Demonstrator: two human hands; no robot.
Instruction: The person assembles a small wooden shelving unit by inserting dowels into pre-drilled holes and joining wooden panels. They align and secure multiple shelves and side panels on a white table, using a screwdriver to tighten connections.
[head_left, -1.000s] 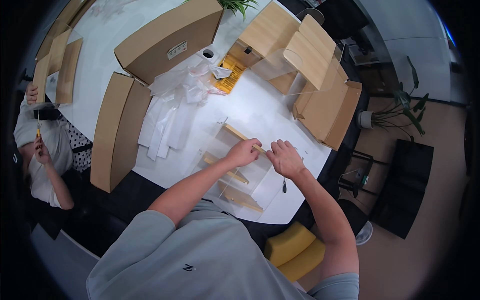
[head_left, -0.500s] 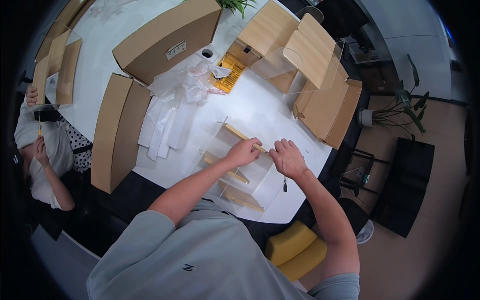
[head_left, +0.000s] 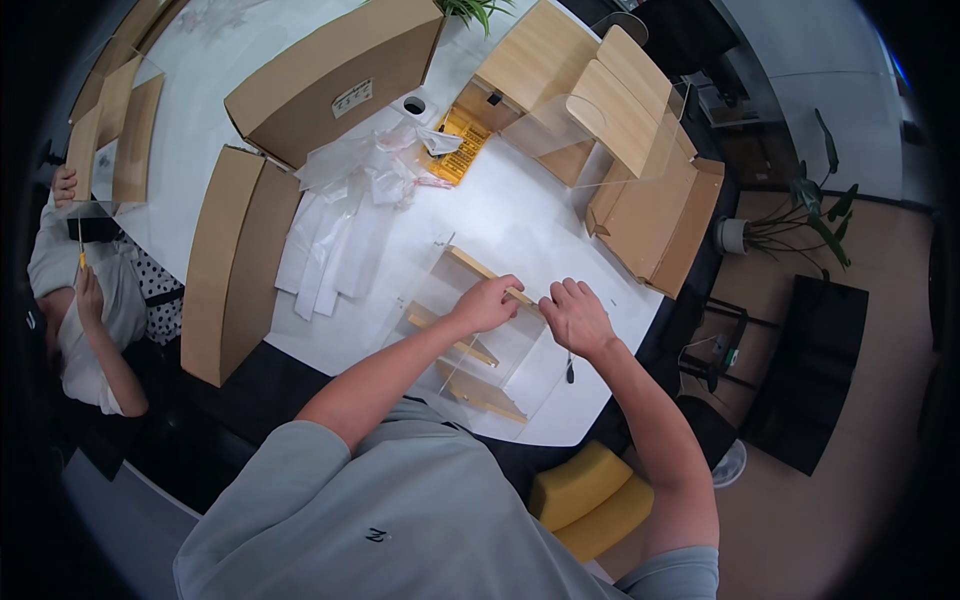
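Observation:
My left hand (head_left: 487,304) is closed on a narrow light-wood strip (head_left: 468,262) near its right end. This strip runs along the far side of a small frame with clear panels (head_left: 512,345). Two more wood strips, a middle one (head_left: 455,338) and a near one (head_left: 482,396), sit in the same frame. My right hand (head_left: 577,318) is closed at the strip's right end, fingers pinched together; what they hold, if anything, is hidden. Just below that hand is a dark-handled screwdriver (head_left: 571,372), and I cannot tell whether it is held or lies on the table.
Beyond my hands are clear plastic wrap (head_left: 360,185), a yellow bit case (head_left: 460,148) and a wood unit with clear panels (head_left: 575,85). Cardboard boxes (head_left: 235,265) stand left; an open carton (head_left: 660,220) is right. At far left, a co-worker's hand (head_left: 88,295) holds a yellow-handled screwdriver (head_left: 82,258).
My own hands and the frame look unmoved. At far left, the co-worker's hand and yellow-handled screwdriver have shifted slightly upward.

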